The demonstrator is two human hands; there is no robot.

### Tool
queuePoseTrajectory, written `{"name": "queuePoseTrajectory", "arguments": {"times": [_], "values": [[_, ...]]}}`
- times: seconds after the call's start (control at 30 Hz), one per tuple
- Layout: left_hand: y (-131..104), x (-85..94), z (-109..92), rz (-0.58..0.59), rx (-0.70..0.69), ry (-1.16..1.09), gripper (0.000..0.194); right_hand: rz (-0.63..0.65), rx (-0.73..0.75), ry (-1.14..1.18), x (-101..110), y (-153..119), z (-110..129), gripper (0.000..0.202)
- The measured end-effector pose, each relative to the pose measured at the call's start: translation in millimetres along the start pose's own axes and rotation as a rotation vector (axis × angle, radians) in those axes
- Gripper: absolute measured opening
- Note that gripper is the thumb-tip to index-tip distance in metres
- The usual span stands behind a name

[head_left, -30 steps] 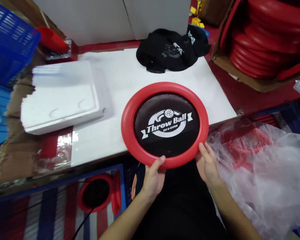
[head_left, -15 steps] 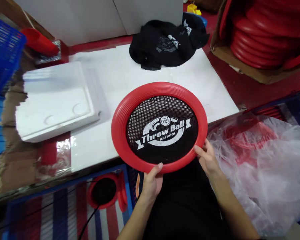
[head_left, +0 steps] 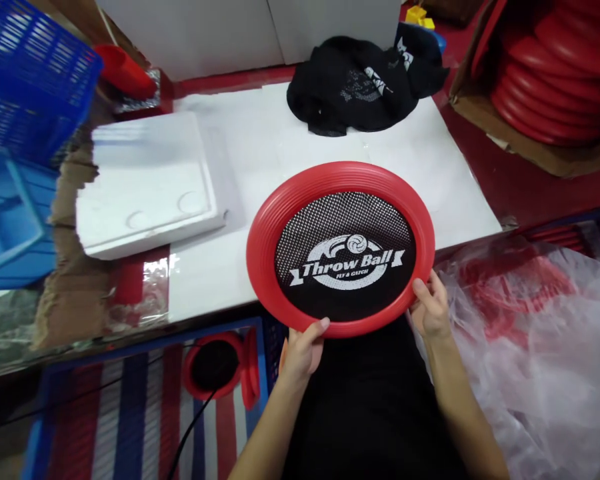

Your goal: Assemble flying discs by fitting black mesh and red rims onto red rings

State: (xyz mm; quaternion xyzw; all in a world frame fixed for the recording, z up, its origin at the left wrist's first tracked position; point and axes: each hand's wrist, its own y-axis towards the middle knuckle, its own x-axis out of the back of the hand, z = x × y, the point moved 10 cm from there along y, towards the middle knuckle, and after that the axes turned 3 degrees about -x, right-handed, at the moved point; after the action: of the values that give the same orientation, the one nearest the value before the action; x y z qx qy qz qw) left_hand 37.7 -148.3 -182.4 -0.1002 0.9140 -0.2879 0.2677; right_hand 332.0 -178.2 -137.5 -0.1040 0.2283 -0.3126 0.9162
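A round red ring [head_left: 265, 250] with a black mesh centre [head_left: 347, 220] printed "Throw Ball" is held over the front edge of the white-covered table [head_left: 260, 133]. My left hand [head_left: 305, 350] grips its lower rim, thumb on top and fingers underneath. On the lower right rim, my right hand [head_left: 430, 307] holds it the same way. The fingers below the rim are mostly hidden. Black printed mesh pieces [head_left: 345, 87] lie in a heap at the back of the table.
A white foam block [head_left: 150, 180] lies at the left, near blue baskets [head_left: 25, 73]. Red rings fill a cardboard box [head_left: 530, 143] at the back right. Clear plastic bags [head_left: 545, 360] bulge at the right. Below the table, a blue crate [head_left: 263, 353] holds red rings.
The view has shifted, so the table and its surroundings appear further right. Both hands still hold the ring, which has stayed face up with little change in tilt.
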Motion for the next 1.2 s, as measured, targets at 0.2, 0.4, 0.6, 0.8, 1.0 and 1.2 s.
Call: {"name": "queuePoseTrajectory", "arguments": {"times": [0.2, 0.4, 0.6, 0.8, 1.0, 1.2], "values": [[-25, -40.0, 9, -0.099, -0.148, -0.221, 0.058, -0.046, 0.019, 0.004, -13, -19, -15, 0.038], [-20, -46.5, -7, -0.044, -0.202, -0.134, 0.06, 0.087, -0.153, -0.02, -8, -11, -14, 0.046], [-12, -42.1, -25, -0.032, -0.207, -0.05, 0.058, 0.038, -0.082, -0.045, 8, 5, 4, 0.04], [-23, -55.7, -27, 0.132, -0.144, 0.101, 0.063, -0.076, 0.012, -0.019, 4, 8, 22, 0.033], [-111, -88.7, -136, 0.218, -1.56, 1.014, 0.12, -0.098, -0.163, -0.049, 25, 32, 62, 0.03], [-127, -176.9, -130, 0.952, -2.026, 1.584, 0.038, -0.001, -0.226, -0.332, 14, 61, 114, 0.028]]}}
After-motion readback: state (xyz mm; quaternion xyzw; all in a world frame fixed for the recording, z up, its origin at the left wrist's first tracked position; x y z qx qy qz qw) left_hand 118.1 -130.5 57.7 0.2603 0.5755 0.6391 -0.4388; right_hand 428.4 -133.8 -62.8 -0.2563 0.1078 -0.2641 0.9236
